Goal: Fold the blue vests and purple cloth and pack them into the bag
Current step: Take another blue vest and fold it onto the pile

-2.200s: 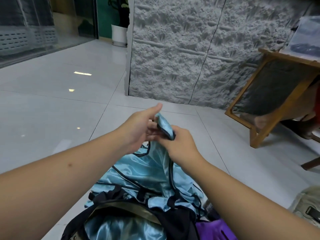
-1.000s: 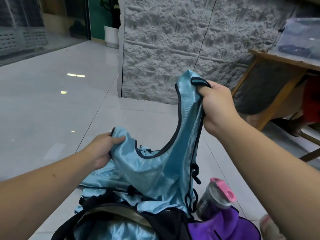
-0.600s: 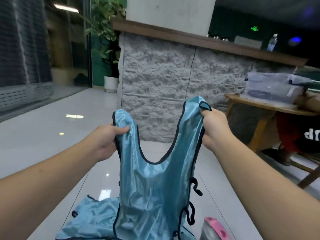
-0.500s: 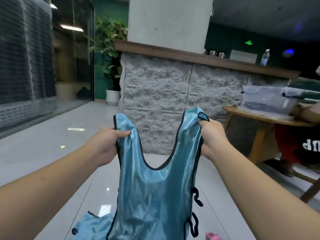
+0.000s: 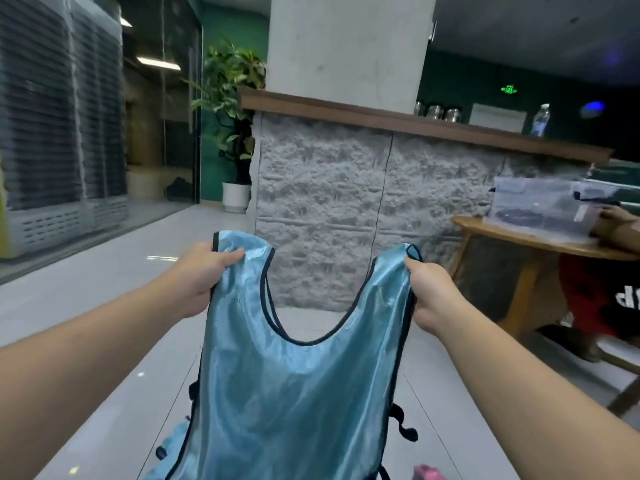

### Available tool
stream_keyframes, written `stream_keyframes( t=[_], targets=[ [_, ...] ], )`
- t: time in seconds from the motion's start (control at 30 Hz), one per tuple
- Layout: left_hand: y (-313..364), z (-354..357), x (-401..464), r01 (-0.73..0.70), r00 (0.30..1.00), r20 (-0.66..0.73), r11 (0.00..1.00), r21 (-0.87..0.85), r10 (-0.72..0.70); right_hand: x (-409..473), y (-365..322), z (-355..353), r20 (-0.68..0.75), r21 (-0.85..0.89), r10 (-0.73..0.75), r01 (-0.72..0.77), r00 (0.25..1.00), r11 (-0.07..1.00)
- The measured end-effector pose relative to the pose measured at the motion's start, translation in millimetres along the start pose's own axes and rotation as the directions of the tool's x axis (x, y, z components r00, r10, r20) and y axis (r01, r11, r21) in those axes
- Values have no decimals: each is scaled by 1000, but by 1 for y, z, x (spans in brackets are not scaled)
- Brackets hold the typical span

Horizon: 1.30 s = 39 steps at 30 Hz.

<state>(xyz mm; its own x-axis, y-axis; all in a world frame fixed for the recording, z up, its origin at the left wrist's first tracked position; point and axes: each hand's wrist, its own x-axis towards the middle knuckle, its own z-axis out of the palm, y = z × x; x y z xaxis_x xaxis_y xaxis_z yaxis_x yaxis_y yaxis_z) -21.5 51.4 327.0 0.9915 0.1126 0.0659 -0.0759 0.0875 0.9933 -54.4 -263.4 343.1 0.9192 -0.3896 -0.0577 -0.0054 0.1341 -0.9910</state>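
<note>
One grey stone counter (image 5: 346, 209), glossy tiled floor (image 5: 104, 278)

shiny blue mesh vest (image 5: 294, 386) hangs between left hand (image 5: 204, 278) and right hand (image 5: 433, 299); rough grey stone counter (image 5: 329, 202) behind; potted plant (image 5: 232, 133) left of counter.

A rough grey stone counter (image 5: 346, 209) with a wooden ledge (image 5: 415, 124) stood on glossy white tiles (image 5: 104, 271), a potted plant (image 5: 232, 133) beside it.

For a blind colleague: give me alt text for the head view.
Two hands hold a blue vest up by its shoulder straps, left hand on one, right hand on the other. Behind are a stone-faced counter, a potted plant and a wooden table.
</note>
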Motion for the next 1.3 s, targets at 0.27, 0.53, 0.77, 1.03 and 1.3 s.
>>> stream_keyframes(
  t=[0.27, 0.53, 0.77, 1.03, 1.3],
  targets=[
    [-14, 18, 17, 68, 994, -83, 993, -92, -76, 17, 22, 36, 56, 176, 94, -103, 994, 979],
    [-24, 56, 13, 119, 975, -148, 949, -291, -168, -6, 31, 85, 124, 133, 70, -86, 990, 987],
    [-32, 102, -6, 128, 991, -10, 962, -240, -134, -33, 58, 115, 277, 13, 44, -50, 960, 999],
    [-23, 123, -26, 193, 966, 215, 958, -210, -147, -39, 58, 113, 381, -67, -32, 62, 924, 996],
    [0, 103, -22, 225, 785, 620, 937, -266, -12, -25, 33, 95, 403, -37, -168, 200, 900, 979]
  ],
)
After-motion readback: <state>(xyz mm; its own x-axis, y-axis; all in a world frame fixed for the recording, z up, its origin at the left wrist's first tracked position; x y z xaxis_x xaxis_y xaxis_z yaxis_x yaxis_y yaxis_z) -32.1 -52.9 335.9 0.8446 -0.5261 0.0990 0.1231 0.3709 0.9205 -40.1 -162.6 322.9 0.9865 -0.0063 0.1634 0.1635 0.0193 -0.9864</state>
